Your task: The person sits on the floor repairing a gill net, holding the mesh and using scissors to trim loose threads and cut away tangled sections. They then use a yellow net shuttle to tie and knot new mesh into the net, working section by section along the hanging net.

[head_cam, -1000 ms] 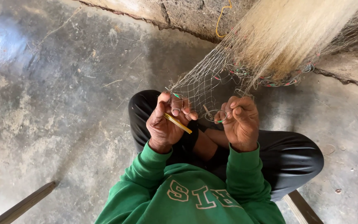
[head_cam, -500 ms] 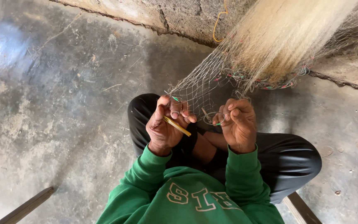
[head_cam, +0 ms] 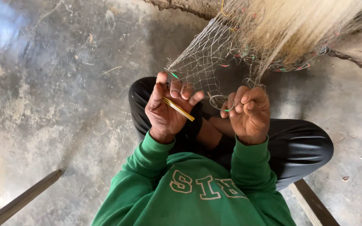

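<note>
Pinched across the palm of the left hand (head_cam: 169,109) lies a slim yellow netting needle (head_cam: 178,109), trapped under the thumb and angled toward the other hand, so its tip is ready while the fingers above it stay free. Those fingers curl into the mesh of the fishing net (head_cam: 214,62) and hold its lower edge taut. The right hand (head_cam: 250,114) is closed too, its fingertips nipping a short green strand and a loop of pale twine (head_cam: 218,100) right at the net's hem, just beside the left hand's knuckles. Holding the two so close together keeps a single mesh stretched open between them (that seems the reason for the cramped pose).

Nearest the viewer are the green sweatshirt sleeves (head_cam: 248,167), elbows tucked in, and below the hands the person's black trousers (head_cam: 298,146), knees folded up, which bring the lap close beneath the hands.

Farther off, the net rises and gathers into a thick, pale bundle (head_cam: 298,25) hanging from somewhere above the frame, flecked with red and green thread; its weight pulls the mesh into a fan that the hands work against. Beyond and beneath lies a rough concrete floor (head_cam: 63,83), with a cracked wall base (head_cam: 357,58) at the far edge and a wooden slat (head_cam: 21,201) lying at the lower left.
</note>
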